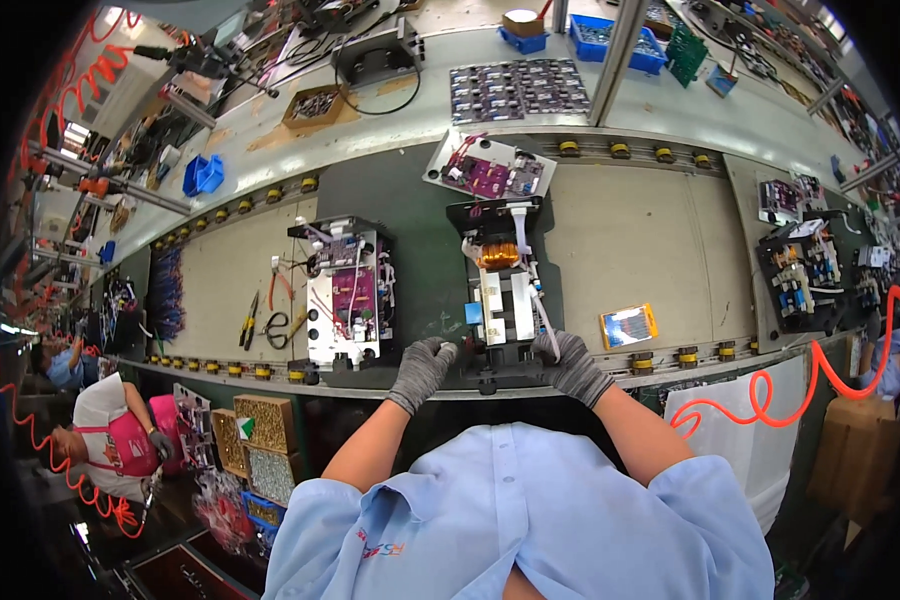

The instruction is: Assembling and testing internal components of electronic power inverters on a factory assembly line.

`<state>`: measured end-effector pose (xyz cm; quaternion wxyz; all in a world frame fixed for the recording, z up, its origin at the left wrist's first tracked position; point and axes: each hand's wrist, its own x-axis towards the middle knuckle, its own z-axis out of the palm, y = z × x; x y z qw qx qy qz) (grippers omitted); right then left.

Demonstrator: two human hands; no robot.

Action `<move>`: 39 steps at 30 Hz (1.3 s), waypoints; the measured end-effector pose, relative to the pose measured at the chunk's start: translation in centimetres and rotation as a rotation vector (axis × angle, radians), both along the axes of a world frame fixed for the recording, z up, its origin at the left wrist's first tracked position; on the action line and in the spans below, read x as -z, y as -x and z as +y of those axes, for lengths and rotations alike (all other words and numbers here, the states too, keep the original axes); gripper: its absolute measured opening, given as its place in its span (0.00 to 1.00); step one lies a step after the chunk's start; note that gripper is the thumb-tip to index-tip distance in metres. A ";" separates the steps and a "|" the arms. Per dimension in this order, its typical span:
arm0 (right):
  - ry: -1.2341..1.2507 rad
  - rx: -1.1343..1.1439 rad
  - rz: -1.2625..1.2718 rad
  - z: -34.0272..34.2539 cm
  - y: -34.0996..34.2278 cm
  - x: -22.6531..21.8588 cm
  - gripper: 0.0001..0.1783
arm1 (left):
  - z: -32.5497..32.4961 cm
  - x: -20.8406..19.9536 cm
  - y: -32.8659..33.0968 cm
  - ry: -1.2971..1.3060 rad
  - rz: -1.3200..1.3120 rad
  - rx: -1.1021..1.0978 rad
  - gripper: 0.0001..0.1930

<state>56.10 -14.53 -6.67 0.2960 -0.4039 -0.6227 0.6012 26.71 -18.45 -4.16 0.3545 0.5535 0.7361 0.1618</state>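
1. Grasping a pale, slender rod (542,308) in the fingers of the gloved right hand (573,368), beside an open electronic assembly (519,308).
2. Curling the fingers of the gloved left hand (425,372) near that assembly's lower left; cannot tell whether gripping anything.
3. Just beyond and between both hands, on a dark green board (430,240): that assembly, copper-coloured coil (500,256) toward its far end.
4. Left of it, a second assembly (342,320) with a purple circuit board (353,288); right of it, an orange-edged case (628,327) on the surface (660,230).
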 end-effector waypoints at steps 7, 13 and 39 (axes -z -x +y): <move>-0.217 -0.184 -0.335 0.8 1.1 -2.6 0.15 | -1.6 -3.7 -1.9 -0.171 -0.293 -0.107 0.14; -0.285 -0.289 -0.277 1.0 0.8 -2.5 0.19 | -2.1 1.0 3.5 0.079 -0.533 -0.334 0.14; -0.685 -0.896 -1.241 2.2 22.3 -9.3 0.13 | -2.0 2.1 4.2 0.101 -1.388 -0.677 0.06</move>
